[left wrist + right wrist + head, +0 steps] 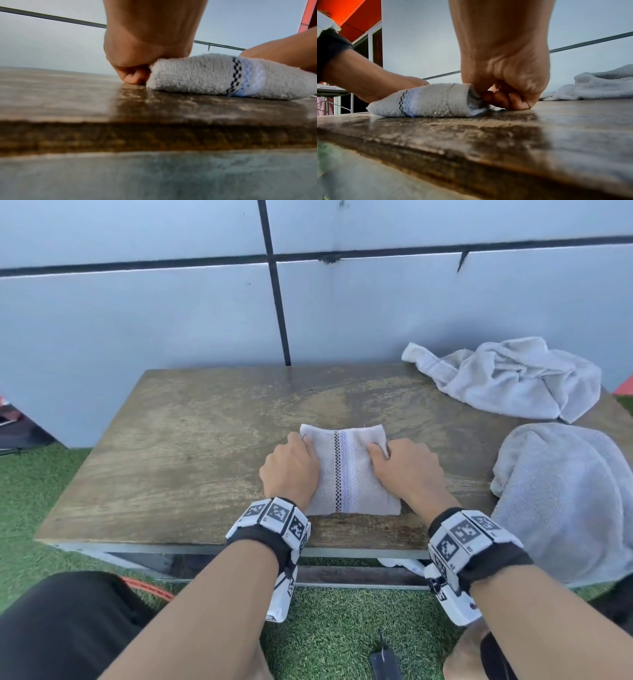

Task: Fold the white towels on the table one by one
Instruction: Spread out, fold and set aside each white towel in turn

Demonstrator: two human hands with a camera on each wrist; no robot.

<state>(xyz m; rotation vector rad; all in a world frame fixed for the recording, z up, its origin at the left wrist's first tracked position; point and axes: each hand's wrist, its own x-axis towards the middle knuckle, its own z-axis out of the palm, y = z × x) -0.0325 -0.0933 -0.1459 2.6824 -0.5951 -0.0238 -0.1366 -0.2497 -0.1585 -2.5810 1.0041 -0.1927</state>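
A small folded white towel (349,474) with a black checked stripe and a pale blue band lies near the front middle of the wooden table (191,446). My left hand (291,467) grips its left edge, thumb on top and fingers curled under. My right hand (407,470) pinches its right edge the same way. In the left wrist view the towel (197,75) bulges up beside my left hand (130,75). In the right wrist view my right hand (501,97) holds the folded end of the towel (433,100) against the tabletop.
A crumpled white towel (507,378) lies at the table's back right corner. A larger fluffy white towel (565,498) drapes over the right edge. Grey wall panels stand behind the table. Green turf lies around it, with a dark object (385,662) on the ground.
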